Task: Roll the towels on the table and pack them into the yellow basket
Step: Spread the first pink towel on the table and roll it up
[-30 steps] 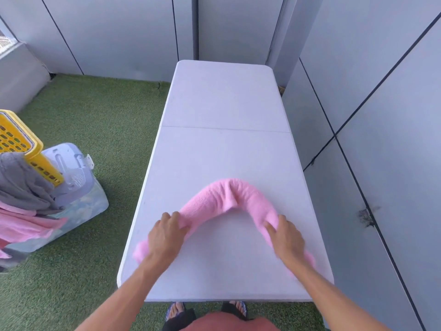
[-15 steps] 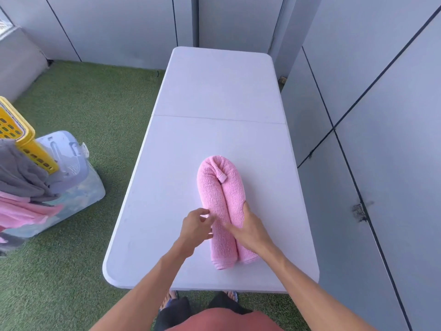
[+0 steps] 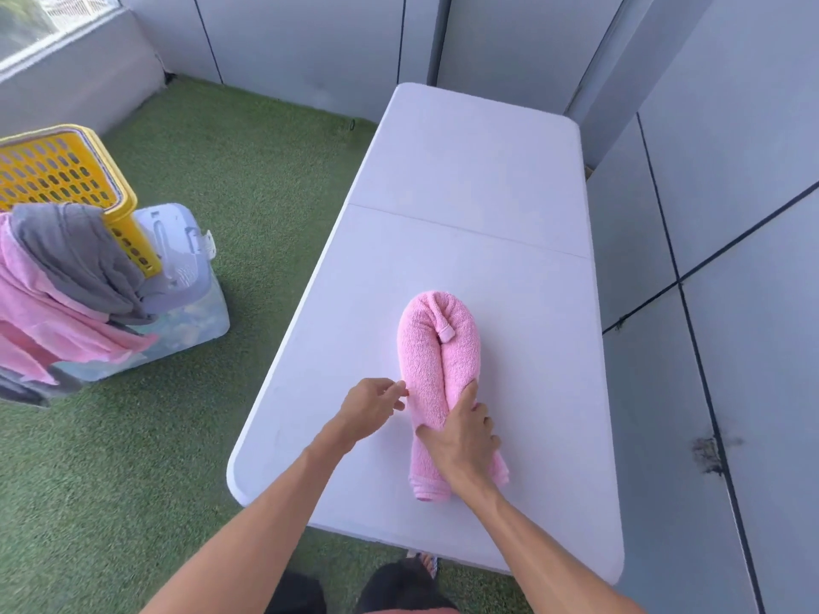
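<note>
**Rolled pink towel doubled over, pinned near the table edge**

One pink towel (image 3: 436,370) is seen on the white table (image 3: 465,170), doubled into a U. It is pressed flat by the right hand (image 3: 465,440), thumb spread; the left hand (image 3: 370,409), loosely curled, touches its left side. Soft, light and springy, it is best gripped across both limbs. One yellow basket (image 3: 62,175) sits far left, with grey and pink cloths draped.

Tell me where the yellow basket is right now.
In the head view the yellow basket is far left, off the table, above a clear bin on the grass, with grey and pink towels draped over its rim.
</note>
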{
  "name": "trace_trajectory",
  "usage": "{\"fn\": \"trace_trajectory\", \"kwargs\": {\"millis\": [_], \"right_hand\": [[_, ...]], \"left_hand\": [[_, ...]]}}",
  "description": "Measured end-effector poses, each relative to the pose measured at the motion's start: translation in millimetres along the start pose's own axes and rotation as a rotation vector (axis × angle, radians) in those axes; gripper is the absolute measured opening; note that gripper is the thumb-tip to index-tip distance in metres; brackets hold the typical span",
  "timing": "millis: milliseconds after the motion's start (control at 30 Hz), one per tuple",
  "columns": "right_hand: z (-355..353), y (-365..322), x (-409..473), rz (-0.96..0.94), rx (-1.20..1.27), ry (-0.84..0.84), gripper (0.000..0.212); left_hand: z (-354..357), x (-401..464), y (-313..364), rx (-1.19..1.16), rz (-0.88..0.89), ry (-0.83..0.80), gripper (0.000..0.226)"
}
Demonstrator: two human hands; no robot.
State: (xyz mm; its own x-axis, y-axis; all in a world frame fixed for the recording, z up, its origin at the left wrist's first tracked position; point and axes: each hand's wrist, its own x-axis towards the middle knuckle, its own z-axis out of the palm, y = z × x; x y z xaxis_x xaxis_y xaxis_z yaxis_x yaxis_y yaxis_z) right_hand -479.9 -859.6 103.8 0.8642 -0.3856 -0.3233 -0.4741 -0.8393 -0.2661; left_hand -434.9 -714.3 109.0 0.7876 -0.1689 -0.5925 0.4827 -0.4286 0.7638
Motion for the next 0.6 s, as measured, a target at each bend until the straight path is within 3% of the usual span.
{"fn": "trace_trajectory", "kwargs": {"millis": [167, 267, 600], "right_hand": [[32.8, -104.9, -9.3, -0.091, 0.023, -0.027, 0.107], [58.6, -198.8, -23.4, -0.154, 0.05, -0.078, 0.107], [135.1, -460.1, -60.1, -0.431, 0.073, -0.244, 0.102]], "left_hand": [[-95.3, 3.7, -56.7, 0.448, 0.177, 0.33, 0.036], [-185.2, -7.7, -100.5, 0.622, 0.146, 0.443, 0.039], [-449.6, -34.3, -191.0, 0.595, 0.004, 0.733, 0.034]]}}
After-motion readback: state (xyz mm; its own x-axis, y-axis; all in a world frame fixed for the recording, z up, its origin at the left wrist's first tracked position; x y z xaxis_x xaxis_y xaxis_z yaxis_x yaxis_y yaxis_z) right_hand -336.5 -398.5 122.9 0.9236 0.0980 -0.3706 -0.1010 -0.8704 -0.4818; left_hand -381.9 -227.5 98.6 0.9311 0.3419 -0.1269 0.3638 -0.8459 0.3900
